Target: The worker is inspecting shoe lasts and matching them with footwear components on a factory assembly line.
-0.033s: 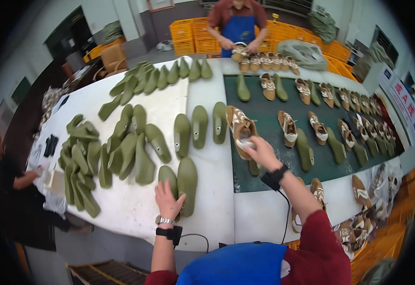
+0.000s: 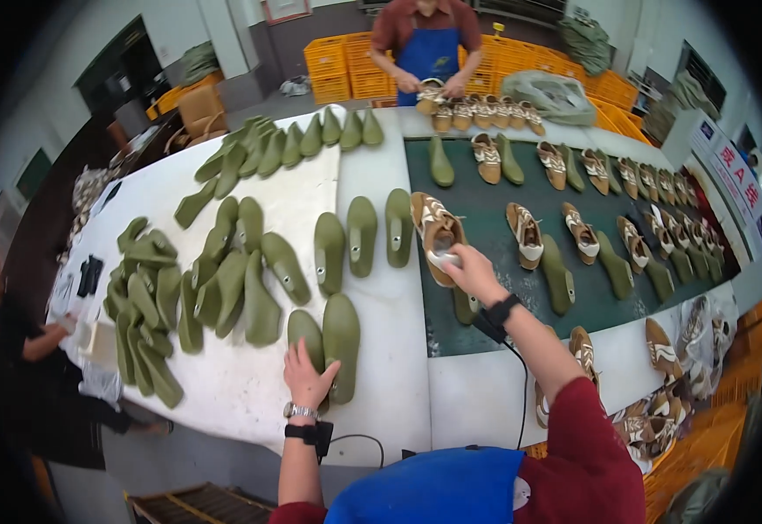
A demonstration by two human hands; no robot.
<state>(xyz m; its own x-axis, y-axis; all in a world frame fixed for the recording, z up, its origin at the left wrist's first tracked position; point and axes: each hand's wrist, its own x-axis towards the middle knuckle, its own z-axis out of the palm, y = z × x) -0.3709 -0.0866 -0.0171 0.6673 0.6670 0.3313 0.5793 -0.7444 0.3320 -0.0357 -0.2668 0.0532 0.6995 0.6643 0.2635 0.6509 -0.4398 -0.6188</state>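
Work looks partway. On the green mat (image 2: 481, 214), two rows of brown-and-white shoes (image 2: 582, 234), many with green lasts (image 2: 558, 275) beside them. Left of the mat, on the white tabletop (image 2: 390, 375): plenty of loose lasts (image 2: 261, 301), heaped or lined up, no shoes among them; these seem left over to handle. Right grip (image 2: 471, 269) pinches the heel end of the near shoe (image 2: 436, 229) at the mat's left edge; toe points away. Pale bit at the fingertips, can't identify. Left grip (image 2: 307, 377), left of the mat, spread over two standalone lasts (image 2: 342, 336), well apart from that shoe.
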